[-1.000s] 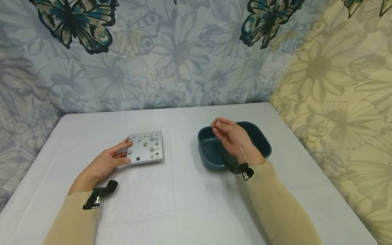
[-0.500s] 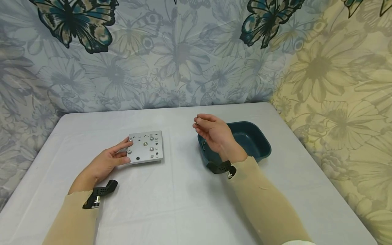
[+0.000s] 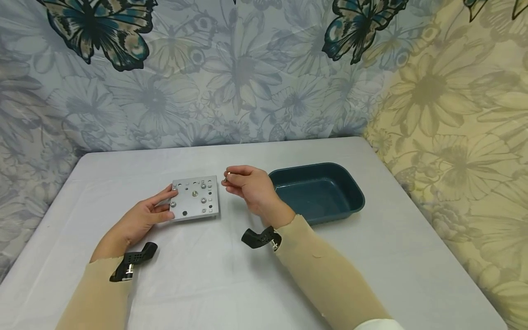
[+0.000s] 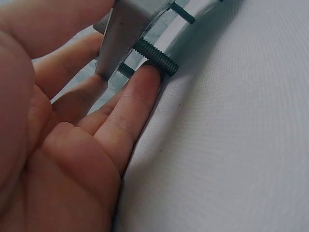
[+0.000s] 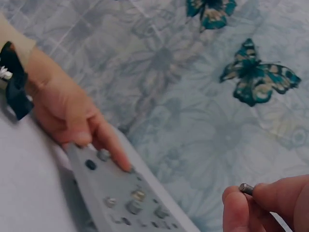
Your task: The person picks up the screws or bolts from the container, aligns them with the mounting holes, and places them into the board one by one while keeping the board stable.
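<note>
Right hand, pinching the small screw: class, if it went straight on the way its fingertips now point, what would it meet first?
Probably the metal plate. The right hand points its screw leftward at the plate's right edge, with only bare table between. It may be raised above the plate, so depth is uncertain.

Soft, even room light, faint shadows under both arms; the right wrist view is blurred, the left sharp.
</note>
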Available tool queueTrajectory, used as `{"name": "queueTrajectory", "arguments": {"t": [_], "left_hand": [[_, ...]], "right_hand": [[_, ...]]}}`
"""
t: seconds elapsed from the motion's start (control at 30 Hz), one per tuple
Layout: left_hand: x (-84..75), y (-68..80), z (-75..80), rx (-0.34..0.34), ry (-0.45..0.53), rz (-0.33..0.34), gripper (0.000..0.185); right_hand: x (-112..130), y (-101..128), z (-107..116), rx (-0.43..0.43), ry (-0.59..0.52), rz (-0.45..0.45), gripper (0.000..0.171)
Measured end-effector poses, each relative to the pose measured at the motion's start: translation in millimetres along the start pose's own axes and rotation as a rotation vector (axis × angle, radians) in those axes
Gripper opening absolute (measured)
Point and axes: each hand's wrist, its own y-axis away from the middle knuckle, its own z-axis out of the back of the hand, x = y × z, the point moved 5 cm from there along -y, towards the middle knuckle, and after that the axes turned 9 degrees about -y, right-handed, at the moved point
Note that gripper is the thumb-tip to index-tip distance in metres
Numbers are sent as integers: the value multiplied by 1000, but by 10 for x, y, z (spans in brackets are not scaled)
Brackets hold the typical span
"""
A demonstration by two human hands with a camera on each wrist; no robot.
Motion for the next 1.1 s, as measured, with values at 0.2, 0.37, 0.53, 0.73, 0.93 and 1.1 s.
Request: {"name": "queueTrajectory", "arguments": {"t": [0.2,0.37,0.53,0.73,0.93,1.1], "left_hand": [[17,-11,-3,2,25,-9,76],[9,-7,-2,2,8,-15,75],[-9,-4,-3,4,4,-22,74],[0,-1,-2,4,12,-26,74],[10,-3,-4,11,19,-35,74],[10,-5,-2,8,4,-41,74]], "right_hand": [[-241,-41,-89,-1,122,-10,27],[-348,-63,-91,8,242,27,23],[-451,-74,-81,18,332,56,16],[-500,-62,-132,62,415,102,11],[-512,-39,-167,64,473,109,11],[-525,-46,-161,66,497,114,10]]}}
